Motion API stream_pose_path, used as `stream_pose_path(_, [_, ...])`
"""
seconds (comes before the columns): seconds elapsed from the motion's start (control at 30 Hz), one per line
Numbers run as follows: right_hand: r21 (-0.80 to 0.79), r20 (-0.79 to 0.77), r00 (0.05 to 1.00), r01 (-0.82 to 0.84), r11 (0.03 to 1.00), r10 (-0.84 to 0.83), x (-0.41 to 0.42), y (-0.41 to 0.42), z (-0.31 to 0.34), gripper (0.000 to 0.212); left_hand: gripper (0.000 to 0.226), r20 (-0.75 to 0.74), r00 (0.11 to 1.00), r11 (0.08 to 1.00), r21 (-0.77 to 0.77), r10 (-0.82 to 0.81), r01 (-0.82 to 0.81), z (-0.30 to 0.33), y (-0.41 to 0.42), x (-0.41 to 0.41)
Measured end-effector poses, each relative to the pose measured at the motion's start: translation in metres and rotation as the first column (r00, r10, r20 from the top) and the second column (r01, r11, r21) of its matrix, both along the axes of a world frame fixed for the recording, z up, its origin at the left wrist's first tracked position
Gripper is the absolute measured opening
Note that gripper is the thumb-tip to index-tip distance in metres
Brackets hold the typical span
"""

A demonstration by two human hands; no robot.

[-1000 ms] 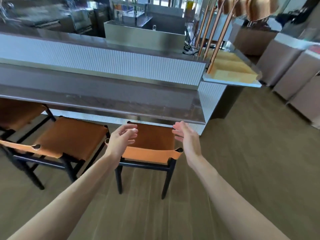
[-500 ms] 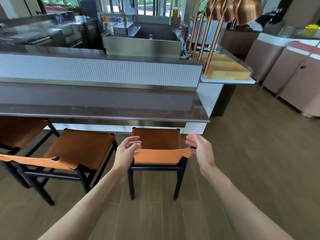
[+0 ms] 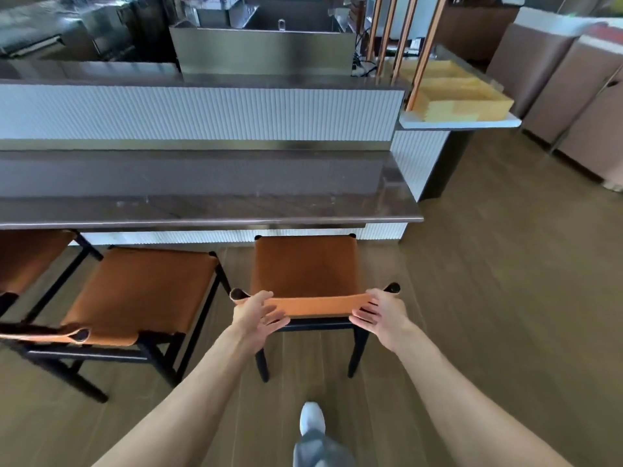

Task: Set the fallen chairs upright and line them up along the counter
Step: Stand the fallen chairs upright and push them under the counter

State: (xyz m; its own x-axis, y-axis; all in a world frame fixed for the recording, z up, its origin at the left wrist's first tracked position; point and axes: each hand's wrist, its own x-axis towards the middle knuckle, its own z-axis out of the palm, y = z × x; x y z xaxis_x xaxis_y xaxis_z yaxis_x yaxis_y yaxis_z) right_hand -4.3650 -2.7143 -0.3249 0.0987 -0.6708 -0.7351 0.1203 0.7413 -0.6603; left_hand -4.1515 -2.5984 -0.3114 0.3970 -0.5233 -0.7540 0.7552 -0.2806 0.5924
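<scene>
Three chairs with tan leather seats and black frames stand upright along the dark counter (image 3: 202,210). The right chair (image 3: 305,264) is straight ahead, its seat partly under the counter edge. My left hand (image 3: 258,315) lies at the left end of its leather backrest strap, thumb on top, fingers spread and fairly straight. At the strap's right end my right hand (image 3: 379,315) does the same. Neither hand is clearly curled round the strap. The middle chair (image 3: 141,291) stands at a slight angle. The left chair (image 3: 27,257) is cut off by the frame edge.
My white shoe (image 3: 312,417) is on the wood floor just behind the right chair. A yellow tray (image 3: 462,96) and copper poles (image 3: 421,52) sit at the counter's right end. Brown cabinets (image 3: 573,96) line the far right, with wood floor between.
Both hands have come down from the air onto the ends of the right chair's backrest strap. The view has tilted downward, and my shoe has come into view.
</scene>
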Motion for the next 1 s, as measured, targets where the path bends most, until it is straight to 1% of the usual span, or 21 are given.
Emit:
stream_pose_path(0.07, [0.130,0.050,0.997,0.060,0.990,-0.067,0.009,-0.025,-0.027,0.040,0.058,-0.205,0.975,0.996,0.039,0.088,-0.081,-0.026,-0.024,0.012])
stream_pose_path(0.1, [0.188,0.066,0.993,0.088,0.978,-0.102,0.014,-0.035,-0.040,0.044,0.060,-0.271,0.957,0.994,0.070,0.100,-0.084,-0.037,-0.035,0.013])
stream_pose_path(0.17, [0.274,0.104,0.982,0.123,0.954,-0.156,0.027,-0.052,-0.065,0.047,0.054,-0.320,0.941,0.989,0.128,0.110,-0.072,-0.057,-0.058,0.011])
stream_pose_path(0.23, [0.320,0.132,0.974,0.133,0.938,-0.183,0.041,-0.066,-0.085,0.046,0.044,-0.302,0.940,0.981,0.161,0.155,-0.110,-0.077,-0.081,0.013])
stream_pose_path(0.3, [0.338,0.122,0.975,0.136,0.931,-0.187,0.052,-0.079,-0.099,0.041,0.045,-0.259,0.936,0.961,0.203,0.239,-0.189,-0.096,-0.102,0.022])
stream_pose_path(0.4, [0.336,0.082,0.978,0.153,0.929,-0.191,0.063,-0.092,-0.111,0.019,0.045,-0.139,0.934,0.909,0.314,0.330,-0.274,-0.117,-0.121,0.034])
stream_pose_path(0.47, [0.329,0.063,0.968,0.210,0.921,-0.243,0.066,-0.102,-0.121,0.024,0.043,-0.074,0.926,0.877,0.358,0.370,-0.322,-0.125,-0.128,0.038])
stream_pose_path(0.57, [0.339,0.101,0.943,0.266,0.902,-0.316,0.075,-0.115,-0.127,0.036,0.043,-0.048,0.903,0.845,0.378,0.426,-0.378,-0.131,-0.144,0.046])
stream_pose_path(0.63, [0.353,0.072,0.939,0.291,0.889,-0.336,0.078,-0.120,-0.131,0.036,0.036,-0.013,0.896,0.827,0.392,0.443,-0.403,-0.132,-0.148,0.049])
stream_pose_path(0.73, [0.371,0.077,0.925,0.320,0.872,-0.373,0.081,-0.124,-0.131,0.034,0.028,-0.019,0.896,0.829,0.390,0.443,-0.402,-0.129,-0.153,0.051])
stream_pose_path(0.83, [0.352,0.078,0.926,0.320,0.880,-0.368,0.086,-0.132,-0.134,0.035,0.031,-0.044,0.899,0.841,0.377,0.435,-0.388,-0.130,-0.161,0.058])
stream_pose_path(1.0, [0.324,0.104,0.933,0.296,0.899,-0.344,0.101,-0.164,-0.132,0.052,0.036,-0.066,0.912,0.873,0.323,0.405,-0.365,-0.136,-0.186,0.075])
